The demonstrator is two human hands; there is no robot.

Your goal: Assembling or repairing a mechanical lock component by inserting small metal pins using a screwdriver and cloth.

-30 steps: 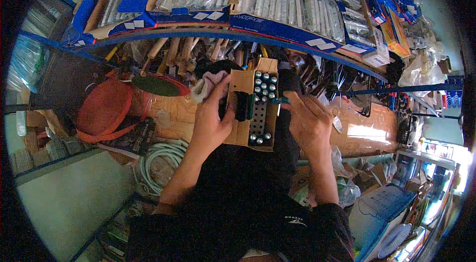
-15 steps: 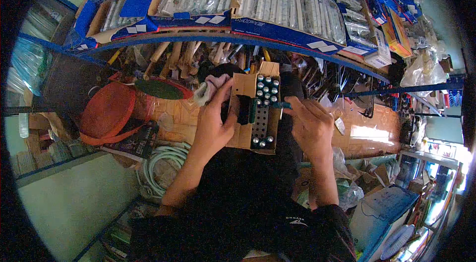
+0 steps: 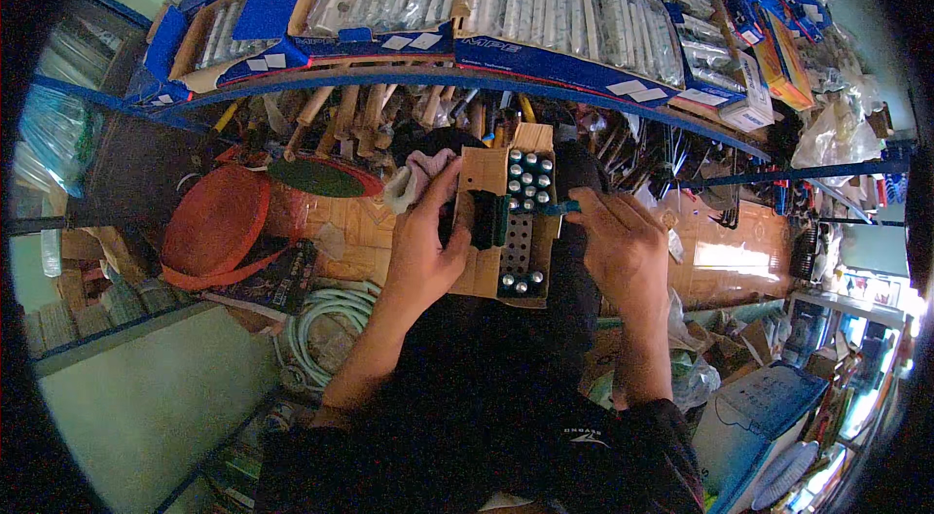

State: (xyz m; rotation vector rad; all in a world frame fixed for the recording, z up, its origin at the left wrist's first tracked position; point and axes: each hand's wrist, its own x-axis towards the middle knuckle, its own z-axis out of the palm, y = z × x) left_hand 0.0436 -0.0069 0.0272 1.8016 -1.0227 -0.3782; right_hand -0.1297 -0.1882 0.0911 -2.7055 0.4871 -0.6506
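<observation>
A small open cardboard box (image 3: 482, 273) sits over my lap, holding a rack (image 3: 519, 240) with rows of empty holes. Upright dark teal pieces with round silver ends (image 3: 528, 181) fill its far part, and a few more stand at its near end. My left hand (image 3: 430, 240) grips the box's left side, its thumb by a black piece (image 3: 486, 217). A pale, pinkish cloth (image 3: 420, 177) lies against those fingers. My right hand (image 3: 623, 240) is closed on a slim teal piece (image 3: 561, 209), its tip over the rack's right side.
Ahead runs a blue-edged shelf (image 3: 428, 76) with cartons of wrapped metal parts (image 3: 569, 18). Long-handled tools (image 3: 341, 120) crowd beneath it. An orange-red basin (image 3: 216, 220) and a coiled pale hose (image 3: 331, 324) are at left; a blue-and-white box (image 3: 754, 417) stands at lower right.
The box and both hands sit slightly further right and lower in view. The teal piece in my right hand remains by the rack's right side.
</observation>
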